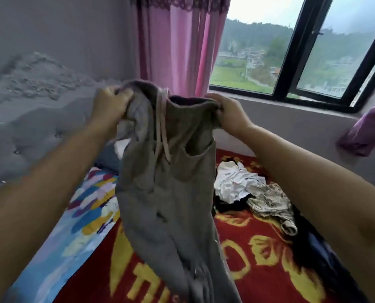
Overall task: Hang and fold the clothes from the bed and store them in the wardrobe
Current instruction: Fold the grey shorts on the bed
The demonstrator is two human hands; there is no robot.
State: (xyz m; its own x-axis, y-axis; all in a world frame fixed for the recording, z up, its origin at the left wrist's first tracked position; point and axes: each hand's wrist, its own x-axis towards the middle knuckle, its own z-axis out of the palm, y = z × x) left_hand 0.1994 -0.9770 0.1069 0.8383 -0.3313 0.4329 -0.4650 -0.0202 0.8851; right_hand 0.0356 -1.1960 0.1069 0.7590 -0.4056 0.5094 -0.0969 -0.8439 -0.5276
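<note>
Right now both hands are holding up a pair of grey-brown sweatpants [169,193] by the waistband, over the bed. The left hand [110,106] is gripping the bunched left side of the waistband, fingers curled round the cloth, and the right hand [228,112] is pinching the right side, thumb and fingers folded over the hem. Between the two hands the waistband is gaping open, and a pale drawstring [163,132] is hanging down the front of the sweatpants. A patch pocket is showing just below the right hand. The legs are hanging together and trailing down toward the lower edge of the view, above the red blanket [258,248] with yellow patterning that is covering the bed.

To the right of the sweatpants, a heap of clothes is lying on the red blanket: a crumpled white garment [234,180], a beige patterned garment [271,204] touching it, and dark clothing [230,204] underneath both. To the left of the sweatpants, a colourful printed sheet [85,204] is lying alongside the blanket, against the grey tufted headboard [35,114]. Behind the sweatpants a pink curtain [177,47] is hanging beside a dark-framed window [300,51], and a purple cloth [370,123] is hanging at the window's right end.
</note>
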